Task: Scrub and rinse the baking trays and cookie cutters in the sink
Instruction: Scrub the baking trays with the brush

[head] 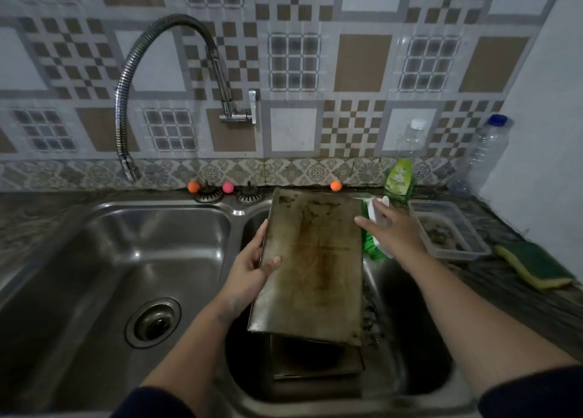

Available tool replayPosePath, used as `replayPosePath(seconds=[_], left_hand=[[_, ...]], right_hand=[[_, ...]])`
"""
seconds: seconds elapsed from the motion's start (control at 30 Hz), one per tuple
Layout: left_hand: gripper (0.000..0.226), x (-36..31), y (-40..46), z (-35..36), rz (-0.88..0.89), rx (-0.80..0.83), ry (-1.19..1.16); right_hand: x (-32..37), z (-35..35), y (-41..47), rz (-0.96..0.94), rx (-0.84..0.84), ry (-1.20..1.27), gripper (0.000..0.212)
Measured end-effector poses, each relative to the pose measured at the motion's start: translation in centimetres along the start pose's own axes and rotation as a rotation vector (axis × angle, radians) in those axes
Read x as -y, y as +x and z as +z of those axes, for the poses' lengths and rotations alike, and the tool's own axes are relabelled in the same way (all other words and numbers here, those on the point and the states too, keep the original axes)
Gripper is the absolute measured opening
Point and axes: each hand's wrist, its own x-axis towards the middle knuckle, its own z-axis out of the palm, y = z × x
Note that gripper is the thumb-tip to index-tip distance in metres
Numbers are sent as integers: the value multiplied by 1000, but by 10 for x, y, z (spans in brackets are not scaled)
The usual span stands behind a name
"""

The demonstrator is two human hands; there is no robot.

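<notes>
A stained, greasy baking tray (315, 260) is tilted over the right sink basin (419, 338). My left hand (252, 269) grips its left edge, thumb on the top face. Under it, another dark tray (315, 361) lies in the bottom of the basin. My right hand (391, 228) rests with spread fingers on a green-bristled scrub brush with a white handle (375, 247) at the basin's back right rim; the fingers are not clearly closed around it. No cookie cutters show.
The left basin (94, 291) holds only its drain. The flexible faucet (126, 165) hangs over its back edge. A green soap bottle (399, 181), a clear plastic container (448, 228), a yellow-green sponge (533, 266) and two plastic bottles stand on the right counter.
</notes>
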Motion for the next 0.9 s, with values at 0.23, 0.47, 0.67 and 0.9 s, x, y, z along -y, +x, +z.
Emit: replayPosePath(seconds=[0.23,0.47,0.67,0.9], left_hand=[[63,-12,14,6,84,-277,-26],[71,-36,18,28,212,-311,60],[66,-49,14,51,324,-377,172],[60,-56,9,15,240,-502,170]], right_hand=[[48,17,-32,-357,-256,-382,57],[63,75,-85,-704,-129,-399,50],[117,44,-21,-568,-86,-372,50],[46,70,-100,-719,-37,-183,50]])
